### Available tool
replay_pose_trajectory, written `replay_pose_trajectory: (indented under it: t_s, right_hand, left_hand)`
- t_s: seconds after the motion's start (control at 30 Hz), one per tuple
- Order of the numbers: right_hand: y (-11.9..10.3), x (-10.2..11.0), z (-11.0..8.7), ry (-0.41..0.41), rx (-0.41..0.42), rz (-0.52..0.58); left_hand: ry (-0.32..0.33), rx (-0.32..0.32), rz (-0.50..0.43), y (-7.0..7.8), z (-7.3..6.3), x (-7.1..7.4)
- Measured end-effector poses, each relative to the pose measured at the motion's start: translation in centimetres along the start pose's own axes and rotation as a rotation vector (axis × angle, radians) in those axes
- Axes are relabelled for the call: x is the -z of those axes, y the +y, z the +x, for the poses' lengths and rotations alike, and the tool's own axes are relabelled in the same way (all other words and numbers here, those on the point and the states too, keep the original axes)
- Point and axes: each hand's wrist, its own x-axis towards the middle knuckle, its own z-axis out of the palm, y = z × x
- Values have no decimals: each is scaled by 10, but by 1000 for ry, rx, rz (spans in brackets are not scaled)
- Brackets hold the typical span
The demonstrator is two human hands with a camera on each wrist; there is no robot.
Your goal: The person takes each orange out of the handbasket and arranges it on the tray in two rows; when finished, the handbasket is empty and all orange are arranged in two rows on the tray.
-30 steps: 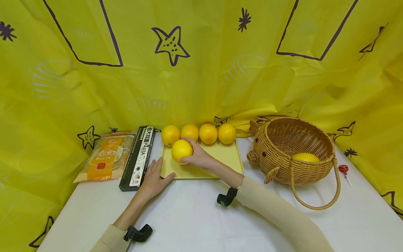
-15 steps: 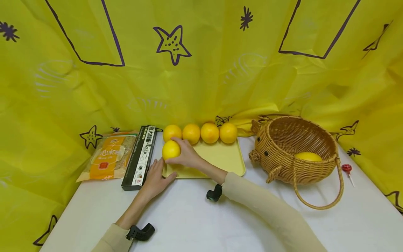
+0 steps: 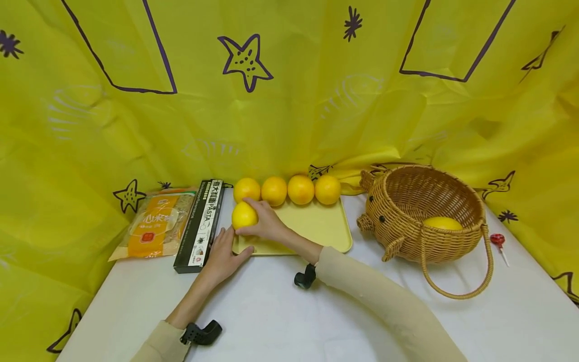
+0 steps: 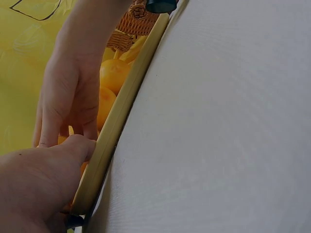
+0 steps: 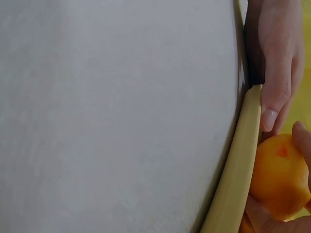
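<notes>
My right hand (image 3: 268,222) grips an orange (image 3: 244,216) at the left side of the pale yellow tray (image 3: 312,229); thumb and fingers lie on opposite sides of it. Whether the orange touches the tray floor I cannot tell. In the right wrist view that orange (image 5: 279,177) shows a small reddish spot. Several more oranges (image 3: 300,190) stand in a row along the tray's far side. My left hand (image 3: 223,257) rests at the tray's near left corner, fingers extended and thumb at the rim. In the left wrist view the tray rim (image 4: 119,116) runs beside the left hand (image 4: 43,179).
Left of the tray lie a black and white pasta box (image 3: 199,226) and an orange-labelled food bag (image 3: 156,223). On the right stands a wicker pig basket (image 3: 407,246) holding a yellow fruit (image 3: 442,223), its handle hanging forward. A red lollipop (image 3: 497,241) lies beyond it.
My right hand has carried the orange left and slightly lower, to just in front of the row's leftmost orange. Over the last half second it barely moved. The left hand stays at the tray corner.
</notes>
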Motion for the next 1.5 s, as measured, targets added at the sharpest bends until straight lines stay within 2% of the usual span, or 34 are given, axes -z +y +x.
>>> replay_pose_trajectory:
  t_s: [0.2,0.47,0.7,1.03,1.5]
  right_hand:
    - [-2,-5,-2,20,-11,-6]
    - [-3,-9,0,42,-15,-6]
    - [-4,-12,-2,53,-26,23]
    - [-6,-16,-2,66,-26,10]
    - [-4,-10,-11,40,-9,26]
  left_hand:
    - [20,-1,-8,2,-4,-1]
    - [28,-17,-2,2,-3,0]
    - [17,-3,-4,2,-2,-1]
    - [21,-2,-1,2,-2,-1]
    - [10,-3,2,3,-2,-1]
